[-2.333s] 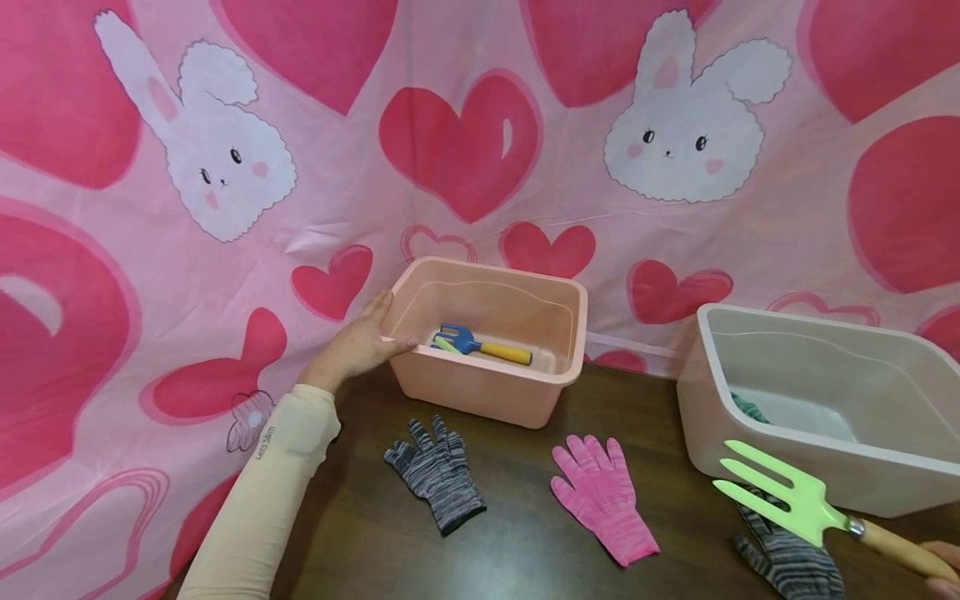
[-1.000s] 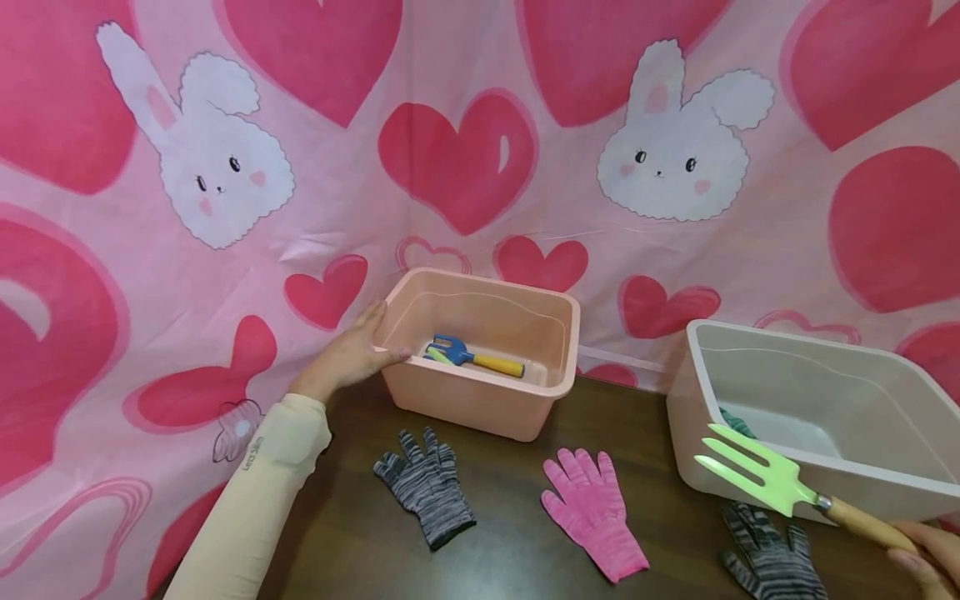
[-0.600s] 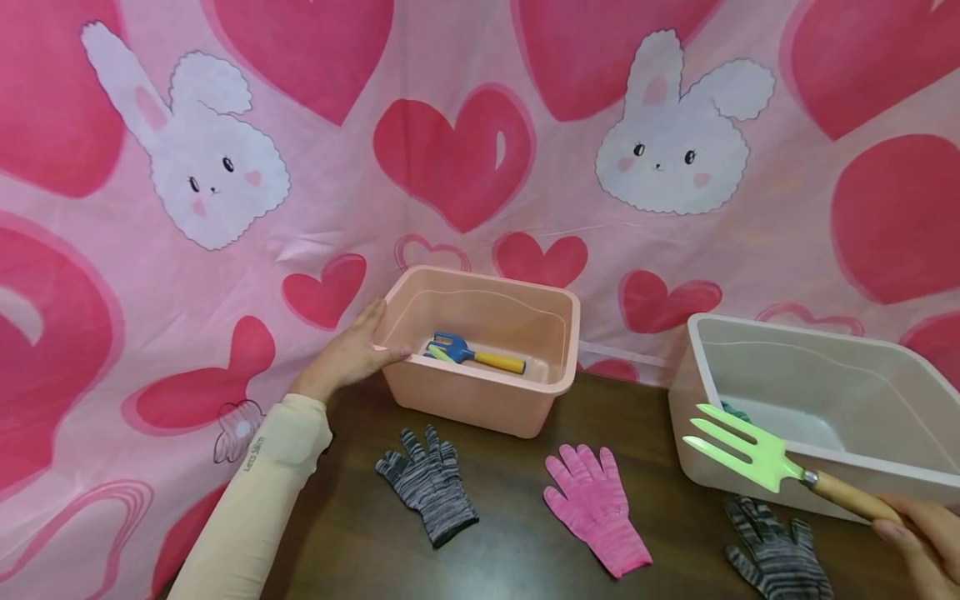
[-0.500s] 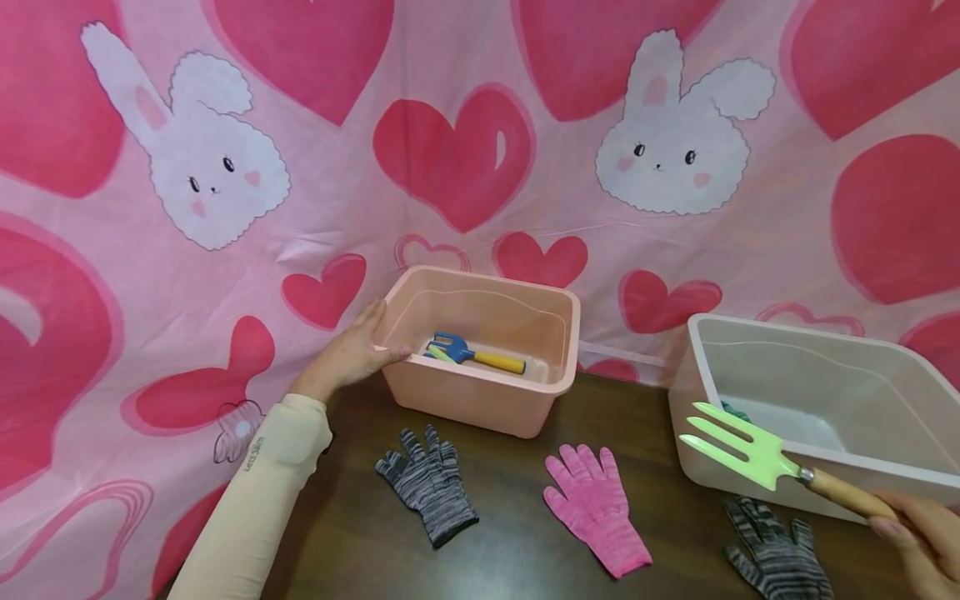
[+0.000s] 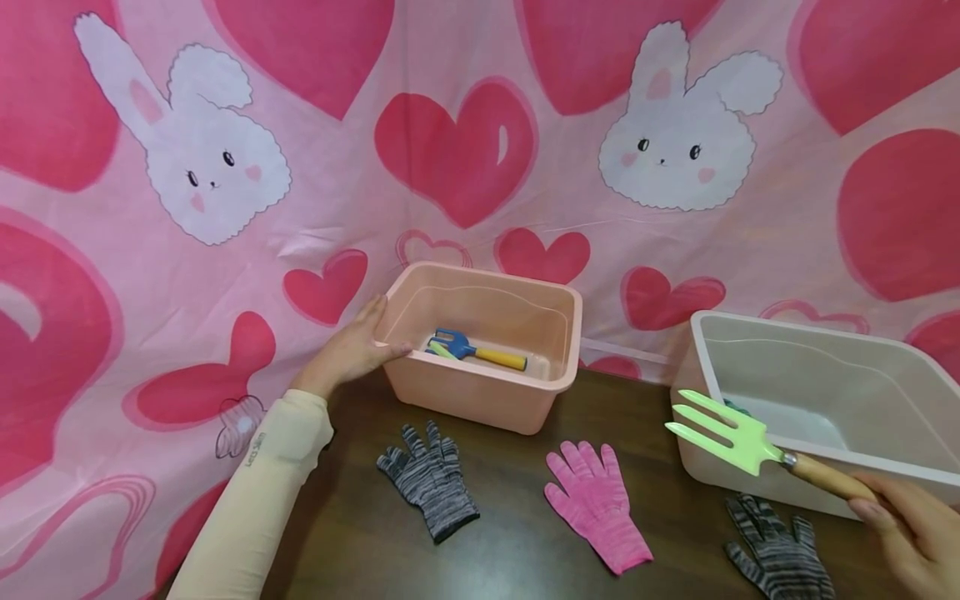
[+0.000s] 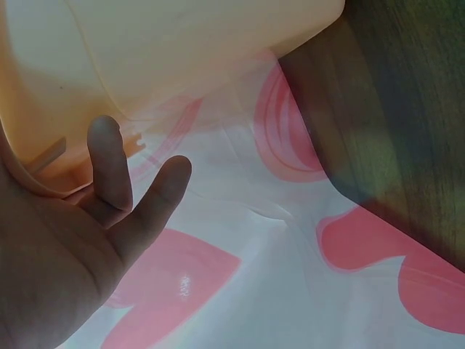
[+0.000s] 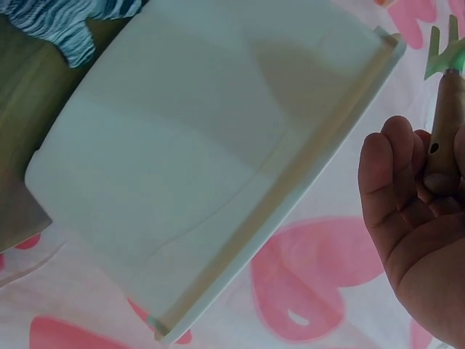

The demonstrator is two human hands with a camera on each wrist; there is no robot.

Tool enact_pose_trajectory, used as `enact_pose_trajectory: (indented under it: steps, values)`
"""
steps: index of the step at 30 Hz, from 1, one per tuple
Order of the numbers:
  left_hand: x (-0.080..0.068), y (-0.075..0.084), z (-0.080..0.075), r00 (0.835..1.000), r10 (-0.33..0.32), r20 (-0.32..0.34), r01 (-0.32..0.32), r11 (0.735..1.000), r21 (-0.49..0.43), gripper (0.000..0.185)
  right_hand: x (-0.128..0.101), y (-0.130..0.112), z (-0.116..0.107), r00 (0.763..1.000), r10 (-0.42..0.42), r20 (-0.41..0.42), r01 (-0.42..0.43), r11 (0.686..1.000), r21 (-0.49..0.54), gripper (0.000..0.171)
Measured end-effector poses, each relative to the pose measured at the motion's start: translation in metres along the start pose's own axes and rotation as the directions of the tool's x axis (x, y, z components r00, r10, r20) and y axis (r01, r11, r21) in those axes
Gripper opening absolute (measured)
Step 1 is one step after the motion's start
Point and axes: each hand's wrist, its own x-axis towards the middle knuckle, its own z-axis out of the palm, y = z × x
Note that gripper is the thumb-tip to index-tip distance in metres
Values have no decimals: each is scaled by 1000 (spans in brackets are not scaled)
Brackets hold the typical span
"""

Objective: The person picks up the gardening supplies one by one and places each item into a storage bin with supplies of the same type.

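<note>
Between the pink tub (image 5: 480,392) and the white tub (image 5: 810,467) a strip of dark worktop (image 5: 622,400) lies bare, bounded at the back by the hanging cloth (image 5: 450,167) and nearer the front by the pink glove (image 5: 597,505). The striped glove (image 5: 429,479) and a second striped glove (image 5: 780,550) lie flat, with bare wood between them and the pink glove. The left hand (image 5: 348,354) lies against the pink tub's left rim, and the green fork (image 5: 723,433) juts across the white tub's near corner.
</note>
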Motion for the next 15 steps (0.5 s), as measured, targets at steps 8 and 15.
enact_pose_trajectory:
  steps: [8,15]
  values:
    - [-2,1,-1,1000,-2,3,2,1000,-9,113,6,-10,3,996,89,7,-89,996,-17,14]
    - [0,-1,-2,1000,6,5,-6,1000,-10,115,16,-13,6,996,80,27,-78,994,-77,21]
